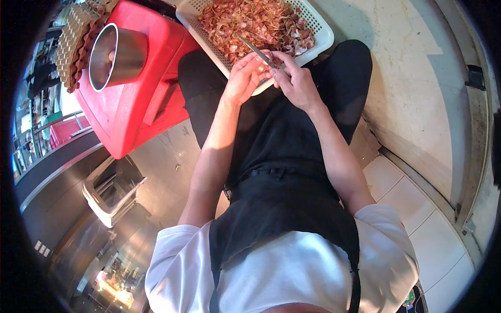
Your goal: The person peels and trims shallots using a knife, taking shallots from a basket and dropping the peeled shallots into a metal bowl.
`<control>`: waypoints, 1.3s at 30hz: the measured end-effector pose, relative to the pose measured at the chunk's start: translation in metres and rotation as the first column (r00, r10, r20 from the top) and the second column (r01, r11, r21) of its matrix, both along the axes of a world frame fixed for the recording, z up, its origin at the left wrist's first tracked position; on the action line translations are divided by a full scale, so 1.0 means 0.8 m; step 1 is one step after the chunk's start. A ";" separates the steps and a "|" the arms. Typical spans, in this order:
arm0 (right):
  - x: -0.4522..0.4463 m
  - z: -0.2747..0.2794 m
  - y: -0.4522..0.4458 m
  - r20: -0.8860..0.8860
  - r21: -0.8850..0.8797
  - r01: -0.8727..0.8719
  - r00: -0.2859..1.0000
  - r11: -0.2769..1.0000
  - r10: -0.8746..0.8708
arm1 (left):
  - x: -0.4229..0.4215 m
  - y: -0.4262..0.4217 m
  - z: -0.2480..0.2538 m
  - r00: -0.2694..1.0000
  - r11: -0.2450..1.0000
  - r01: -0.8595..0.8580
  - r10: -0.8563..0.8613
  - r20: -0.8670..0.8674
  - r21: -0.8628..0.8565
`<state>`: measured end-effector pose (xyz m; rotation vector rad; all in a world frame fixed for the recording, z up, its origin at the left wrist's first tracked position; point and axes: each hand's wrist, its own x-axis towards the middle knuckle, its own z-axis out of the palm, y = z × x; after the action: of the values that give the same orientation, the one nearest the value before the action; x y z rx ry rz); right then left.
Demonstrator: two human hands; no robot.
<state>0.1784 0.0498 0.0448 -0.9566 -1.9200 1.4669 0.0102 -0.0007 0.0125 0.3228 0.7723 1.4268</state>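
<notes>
The right hand grips a knife, the left hand pinches what looks like an onion over the heaped basket, and lots seems left, with little showing in the pot.

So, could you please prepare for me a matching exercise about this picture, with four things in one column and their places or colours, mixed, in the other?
Column one:
1. Knife
2. Metal bowl
3. Plastic basket
4. Apron

Column two:
A. Black, worn over a white shirt
B. In the person's right hand
C. White, with reddish bulbs and loose skins inside
D. On the red container

Right pairs: 1-B; 2-D; 3-C; 4-A.
</notes>
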 end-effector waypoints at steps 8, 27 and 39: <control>-0.003 -0.006 -0.002 -0.012 0.027 0.076 0.997 0.997 -0.076 | -0.007 0.000 -0.013 0.997 0.997 0.075 -0.075 0.037 0.014; 0.001 0.010 -0.001 0.027 -0.079 0.014 1.000 0.997 -0.012 | -0.002 0.001 -0.009 0.998 0.999 0.043 -0.043 0.035 0.008; 0.006 -0.001 0.005 0.079 0.003 0.092 0.993 0.996 -0.092 | -0.005 0.000 -0.009 0.998 0.998 0.059 -0.059 -0.006 -0.019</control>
<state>0.1828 0.0537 0.0441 -1.1036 -1.9041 1.3968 0.0063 -0.0010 0.0052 0.3334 0.7748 1.3631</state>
